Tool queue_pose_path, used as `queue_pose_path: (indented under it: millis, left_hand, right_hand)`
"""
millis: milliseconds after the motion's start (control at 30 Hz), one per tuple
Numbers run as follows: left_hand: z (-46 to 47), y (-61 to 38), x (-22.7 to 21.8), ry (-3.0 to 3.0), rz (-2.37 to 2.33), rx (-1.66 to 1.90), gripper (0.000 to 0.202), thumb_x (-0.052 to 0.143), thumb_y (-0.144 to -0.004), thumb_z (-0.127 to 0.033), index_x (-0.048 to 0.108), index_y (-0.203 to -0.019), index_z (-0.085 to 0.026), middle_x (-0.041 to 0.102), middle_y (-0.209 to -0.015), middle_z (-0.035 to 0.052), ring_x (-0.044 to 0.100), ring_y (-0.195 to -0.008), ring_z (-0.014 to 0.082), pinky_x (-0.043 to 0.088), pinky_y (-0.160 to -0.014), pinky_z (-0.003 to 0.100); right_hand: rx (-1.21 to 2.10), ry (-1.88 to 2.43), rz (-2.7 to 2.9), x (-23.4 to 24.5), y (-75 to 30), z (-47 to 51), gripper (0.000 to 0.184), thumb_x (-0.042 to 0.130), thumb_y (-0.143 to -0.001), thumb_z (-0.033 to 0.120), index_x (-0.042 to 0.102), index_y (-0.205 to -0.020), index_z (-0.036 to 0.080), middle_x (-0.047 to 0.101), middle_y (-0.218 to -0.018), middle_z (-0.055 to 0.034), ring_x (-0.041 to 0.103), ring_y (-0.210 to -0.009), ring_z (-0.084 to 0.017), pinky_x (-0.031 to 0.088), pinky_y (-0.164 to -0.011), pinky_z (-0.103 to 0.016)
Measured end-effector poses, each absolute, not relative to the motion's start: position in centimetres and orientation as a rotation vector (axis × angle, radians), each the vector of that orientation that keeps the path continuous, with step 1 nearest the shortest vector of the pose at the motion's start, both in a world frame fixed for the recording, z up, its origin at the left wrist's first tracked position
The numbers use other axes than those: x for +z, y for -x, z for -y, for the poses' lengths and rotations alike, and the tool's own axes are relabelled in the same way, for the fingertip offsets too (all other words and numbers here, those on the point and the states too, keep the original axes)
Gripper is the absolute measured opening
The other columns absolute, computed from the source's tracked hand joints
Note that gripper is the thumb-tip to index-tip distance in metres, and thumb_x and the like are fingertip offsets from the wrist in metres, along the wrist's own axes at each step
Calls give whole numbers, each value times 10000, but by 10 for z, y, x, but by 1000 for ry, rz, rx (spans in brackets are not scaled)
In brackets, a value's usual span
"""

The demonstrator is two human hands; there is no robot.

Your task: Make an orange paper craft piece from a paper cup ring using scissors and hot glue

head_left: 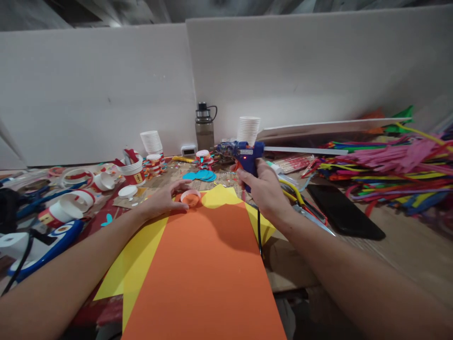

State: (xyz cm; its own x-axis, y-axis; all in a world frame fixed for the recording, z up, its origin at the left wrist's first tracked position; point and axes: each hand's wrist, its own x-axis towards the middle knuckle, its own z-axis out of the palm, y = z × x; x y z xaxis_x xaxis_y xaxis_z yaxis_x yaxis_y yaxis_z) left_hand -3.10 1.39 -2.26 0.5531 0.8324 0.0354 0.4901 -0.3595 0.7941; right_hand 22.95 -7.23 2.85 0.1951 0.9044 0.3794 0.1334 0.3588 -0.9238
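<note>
My right hand (264, 189) is wrapped round the handle of a blue hot glue gun (250, 163) with a small red light lit on its side. The gun is raised over the worktable with its nozzle end to the left, and a long white glue stick (306, 151) sticks out behind. My left hand (164, 198) rests at the far left edge of an orange sheet (212, 264), fingers apart, thumb beside a short white paper ring (191, 197). Whether the thumb touches the ring is hard to tell. Yellow sheets (138, 269) lie beneath the orange one.
Blue paper discs (201, 175), decorated cups (154, 164) and a bottle (204, 130) stand farther back. Cut paper cups (67, 208) and a blue-white tool (46, 250) crowd the left. A phone (345, 210) and colourful pipe cleaners (385, 165) lie right. A black cord (259, 231) hangs below the gun.
</note>
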Motion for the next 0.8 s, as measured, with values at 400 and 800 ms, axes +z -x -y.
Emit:
queue_pose_path:
  millis: [400,800]
  left_hand:
    - [-18,35,-28,-2016,-968,609,862,788,-642,-324,416,-1407,-183,584,-1335,126,507,-1295,268,326,-1136,457]
    - [-26,38,-37,-1993,-826,691,813,830,-640,-349,470,-1356,-216,589,-1316,125,542,-1251,254,383,-1096,443]
  right_hand:
    - [594,1185,1450,17,-229,68,253,599,-797,361,620,-958,166,572,-633,9,499,-547,-117,394,-501,-242]
    - [526,1277,1661,10,-225,70,259,585,-844,362,650,-991,159,617,-752,-19,524,-624,-140,426,-583,-268]
